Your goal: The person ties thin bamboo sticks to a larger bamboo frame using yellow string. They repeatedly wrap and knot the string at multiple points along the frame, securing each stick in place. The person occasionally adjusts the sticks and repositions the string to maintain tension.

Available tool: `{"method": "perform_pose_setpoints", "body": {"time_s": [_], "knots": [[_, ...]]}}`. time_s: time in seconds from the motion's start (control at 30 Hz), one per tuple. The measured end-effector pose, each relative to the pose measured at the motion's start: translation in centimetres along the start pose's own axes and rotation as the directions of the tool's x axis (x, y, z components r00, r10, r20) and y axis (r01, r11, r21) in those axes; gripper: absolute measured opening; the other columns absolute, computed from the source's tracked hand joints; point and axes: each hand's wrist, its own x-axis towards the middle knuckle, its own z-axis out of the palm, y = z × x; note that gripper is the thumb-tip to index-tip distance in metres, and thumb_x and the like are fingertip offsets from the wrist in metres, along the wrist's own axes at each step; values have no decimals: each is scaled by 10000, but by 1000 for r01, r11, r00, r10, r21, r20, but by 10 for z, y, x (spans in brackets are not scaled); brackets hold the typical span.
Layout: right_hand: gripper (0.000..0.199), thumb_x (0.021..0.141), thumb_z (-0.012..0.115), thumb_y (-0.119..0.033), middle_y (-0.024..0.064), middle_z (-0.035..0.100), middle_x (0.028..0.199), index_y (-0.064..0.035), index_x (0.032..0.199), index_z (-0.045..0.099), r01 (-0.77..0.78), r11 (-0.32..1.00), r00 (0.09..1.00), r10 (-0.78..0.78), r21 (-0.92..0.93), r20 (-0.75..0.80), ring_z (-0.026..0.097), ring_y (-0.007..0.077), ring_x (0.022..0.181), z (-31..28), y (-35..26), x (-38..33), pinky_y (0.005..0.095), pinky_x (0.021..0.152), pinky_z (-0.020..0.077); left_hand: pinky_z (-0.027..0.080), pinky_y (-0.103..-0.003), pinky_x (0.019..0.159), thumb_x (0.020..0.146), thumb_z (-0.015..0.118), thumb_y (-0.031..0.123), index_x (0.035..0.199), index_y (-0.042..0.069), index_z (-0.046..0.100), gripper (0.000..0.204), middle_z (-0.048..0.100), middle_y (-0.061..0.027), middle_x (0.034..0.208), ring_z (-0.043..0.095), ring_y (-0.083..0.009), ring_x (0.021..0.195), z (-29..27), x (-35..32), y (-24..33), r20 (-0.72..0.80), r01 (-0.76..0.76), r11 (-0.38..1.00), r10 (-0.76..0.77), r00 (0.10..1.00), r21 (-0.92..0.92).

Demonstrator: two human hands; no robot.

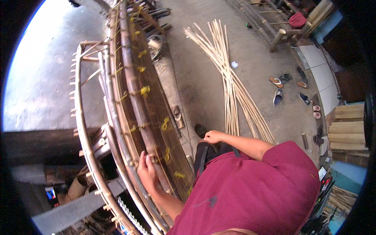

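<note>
Grey floor [192, 82] beside a long, brown pole frame [136, 94] with yellow ties [145, 90].

The grey floor [192, 78] carries pale slender sticks [227, 71] — loosely crossed — and scattered footwear [278, 97].

The shirt [254, 188] is maroon, with short sleeves [288, 154] and one dark, irregular mark [212, 201]. The lower garment [211, 158] is black, with grey straps [203, 160]. The left hand [147, 170] and right hand [213, 136] are bare.
</note>
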Motion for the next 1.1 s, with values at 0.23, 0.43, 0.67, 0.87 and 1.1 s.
{"method": "perform_pose_setpoints", "body": {"time_s": [0.23,0.43,0.67,0.87,1.1], "knots": [[372,895,540,-362,183,692,858,-21,917,687,-421,901,864,434,108,-253,666,320,790,-95,150,22,445,739,506,521,-412,817,941,587,276,1233,39,596,376,676,-224,1025,669,-369,941,215,159,94,609,-301,952,274,744,-60],[435,891,498,-375,226,668,1036,0,988,695,-717,636,537,765,285,-356,649,370,964,-170,255,60,448,854,490,511,-485,836,952,530,341,1228,29,585,421,656,-252,1050,628,-440,959,410,203,124,872,-592,786,406,274,-179],[356,864,568,-366,210,678,940,-42,922,703,-669,535,416,845,516,-336,655,368,860,-268,368,198,452,767,506,351,-588,996,946,509,463,1247,96,599,483,617,-165,1224,541,-350,1197,557,185,99,941,-509,827,326,91,-238],[288,863,585,-281,152,661,1142,-118,1083,673,-756,430,258,889,493,-379,616,362,1060,-316,565,338,473,887,493,257,-482,960,929,545,275,1120,110,683,288,670,-67,1139,576,-243,1093,648,206,50,872,-188,928,369,323,-323],[354,914,515,-233,184,586,1253,-53,1204,610,-885,437,327,830,162,-452,553,341,1169,-364,641,393,490,992,416,264,-406,916,851,525,124,1133,139,687,325,670,11,1185,579,-168,1111,682,229,76,833,-228,889,454,317,-398]]}}
